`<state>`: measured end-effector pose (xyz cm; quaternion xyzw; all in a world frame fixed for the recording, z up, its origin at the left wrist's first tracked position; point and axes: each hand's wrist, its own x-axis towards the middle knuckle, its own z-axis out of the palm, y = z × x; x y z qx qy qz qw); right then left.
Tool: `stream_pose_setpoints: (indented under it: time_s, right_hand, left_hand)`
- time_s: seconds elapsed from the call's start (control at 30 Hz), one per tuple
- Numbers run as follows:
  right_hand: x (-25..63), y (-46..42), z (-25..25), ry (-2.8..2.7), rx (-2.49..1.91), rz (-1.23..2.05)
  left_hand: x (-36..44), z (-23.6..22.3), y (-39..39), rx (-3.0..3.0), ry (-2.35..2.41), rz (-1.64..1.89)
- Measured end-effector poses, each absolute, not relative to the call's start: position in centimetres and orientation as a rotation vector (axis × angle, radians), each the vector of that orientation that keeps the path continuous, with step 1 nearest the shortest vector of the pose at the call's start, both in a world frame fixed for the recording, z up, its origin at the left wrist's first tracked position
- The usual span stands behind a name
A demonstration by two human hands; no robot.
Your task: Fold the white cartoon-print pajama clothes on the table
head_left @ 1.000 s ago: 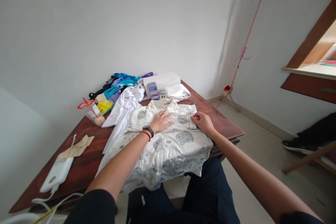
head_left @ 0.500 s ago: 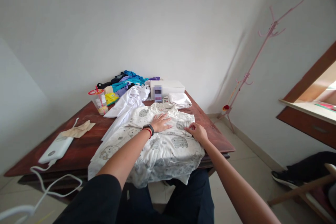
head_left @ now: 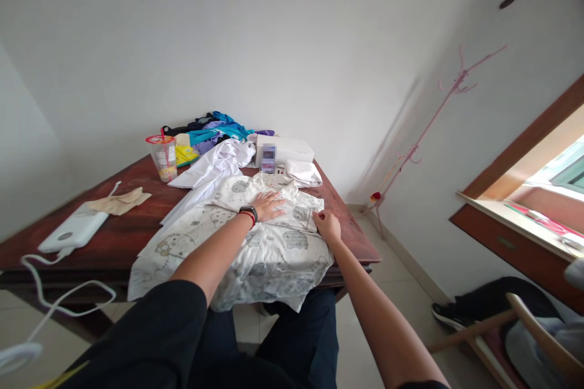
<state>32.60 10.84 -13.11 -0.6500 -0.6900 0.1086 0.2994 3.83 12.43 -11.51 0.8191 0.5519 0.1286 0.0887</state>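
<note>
A white shirt with grey animal prints (head_left: 274, 253) lies spread over the table, its near edge hanging over the front. Flat on its upper part rests my left hand (head_left: 268, 205), fingers spread, with a dark watch and red cord at the wrist. My right hand (head_left: 328, 228) is at the shirt's right sleeve, thumb and fingers closed on the fabric edge. Beyond the collar is a folded white cloth (head_left: 305, 174). To the left, a plain white garment (head_left: 214, 164) lies partly beneath the printed shirt.
On the dark red wooden table (head_left: 132, 177) stand a plastic cup with straw (head_left: 163, 161) and a white box (head_left: 292, 149). A cabled white power bank (head_left: 75, 228) lies left, touching a beige napkin (head_left: 121, 200). Colourful clothes (head_left: 214, 130) are heaped behind. A pink coat rack (head_left: 429, 121) stands right.
The view has swung slightly right, so everything sits further left. My left hand stays flat on the shirt, and my right hand stays at the sleeve edge.
</note>
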Motion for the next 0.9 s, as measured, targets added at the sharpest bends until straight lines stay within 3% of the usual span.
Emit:
stream_pose_setpoints:
  time_s: [0.9]
  right_hand:
    - [32.85,11.14,-13.63,-1.796,-1.685,0.280]
  left_hand:
    - [3.77,-11.48,12.52,2.488,1.679,0.235]
